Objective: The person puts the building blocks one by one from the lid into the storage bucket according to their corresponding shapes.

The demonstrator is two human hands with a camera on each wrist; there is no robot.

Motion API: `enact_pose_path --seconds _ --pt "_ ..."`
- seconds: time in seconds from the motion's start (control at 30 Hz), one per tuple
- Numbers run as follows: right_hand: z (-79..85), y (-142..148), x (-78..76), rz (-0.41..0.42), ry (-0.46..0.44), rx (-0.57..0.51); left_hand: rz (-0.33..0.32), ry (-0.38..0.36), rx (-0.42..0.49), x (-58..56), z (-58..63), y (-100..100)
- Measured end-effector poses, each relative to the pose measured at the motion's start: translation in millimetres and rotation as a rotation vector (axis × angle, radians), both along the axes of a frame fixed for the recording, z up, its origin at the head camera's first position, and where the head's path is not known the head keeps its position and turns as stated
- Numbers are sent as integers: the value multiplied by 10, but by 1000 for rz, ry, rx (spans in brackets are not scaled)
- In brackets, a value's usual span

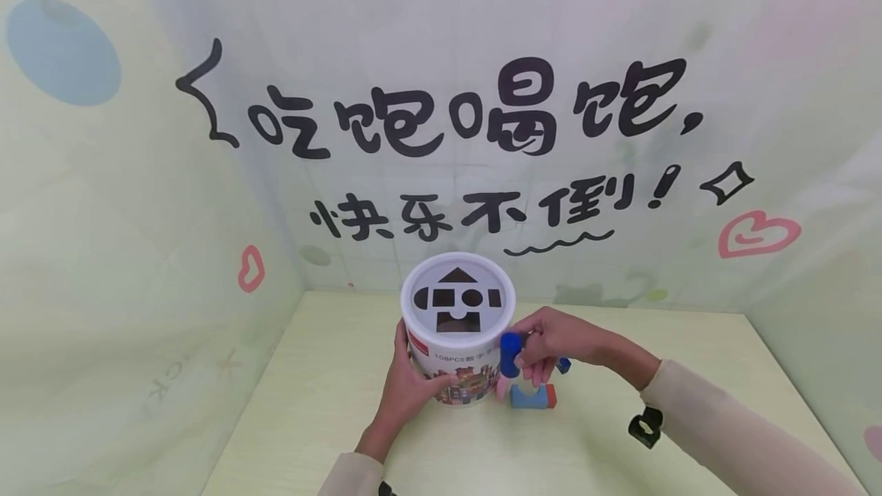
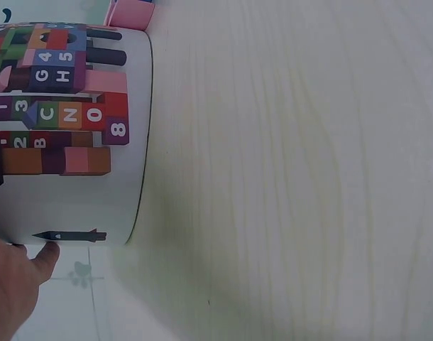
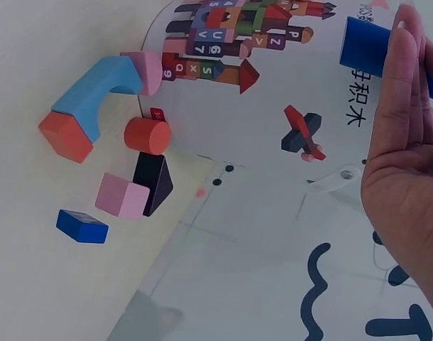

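A white bucket (image 1: 448, 350) printed with coloured blocks stands upright on the table. Its white lid (image 1: 488, 321) has several shaped holes, among them a triangle, a square and a circle. My left hand (image 1: 408, 390) grips the bucket's left side, thumb across the front and the other fingers mostly hidden behind the wall. On the opposite side, my right hand (image 1: 561, 339) pinches a blue cylinder block (image 1: 511, 354), held upright beside the bucket just below the lid rim. In the right wrist view the fingers partly cover this cylinder.
Right of the bucket lie a light-blue arch block (image 3: 106, 85), an orange-red block (image 3: 66, 135), a pink block (image 3: 151, 71), a red cylinder (image 3: 148, 135), a dark triangular block (image 3: 152, 183), a pink cube (image 3: 122, 195) and a blue block (image 3: 81, 227). A printed cloth wall (image 1: 386, 266) rises behind.
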State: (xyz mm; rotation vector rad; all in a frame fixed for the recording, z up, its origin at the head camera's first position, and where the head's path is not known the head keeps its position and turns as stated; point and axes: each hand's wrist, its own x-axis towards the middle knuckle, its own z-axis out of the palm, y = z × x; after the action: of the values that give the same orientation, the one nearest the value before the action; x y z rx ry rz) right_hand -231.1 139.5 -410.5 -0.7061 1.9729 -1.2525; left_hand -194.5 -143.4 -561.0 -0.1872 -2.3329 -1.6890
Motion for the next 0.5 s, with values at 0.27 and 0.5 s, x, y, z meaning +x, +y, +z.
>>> enact_pose_path --seconds 0.27,0.5 --pt "153 17 -46 45 -4 -37 3 3 12 -8 -7 0" --pt "283 -29 -98 67 -9 -51 2 13 3 -8 2 1"
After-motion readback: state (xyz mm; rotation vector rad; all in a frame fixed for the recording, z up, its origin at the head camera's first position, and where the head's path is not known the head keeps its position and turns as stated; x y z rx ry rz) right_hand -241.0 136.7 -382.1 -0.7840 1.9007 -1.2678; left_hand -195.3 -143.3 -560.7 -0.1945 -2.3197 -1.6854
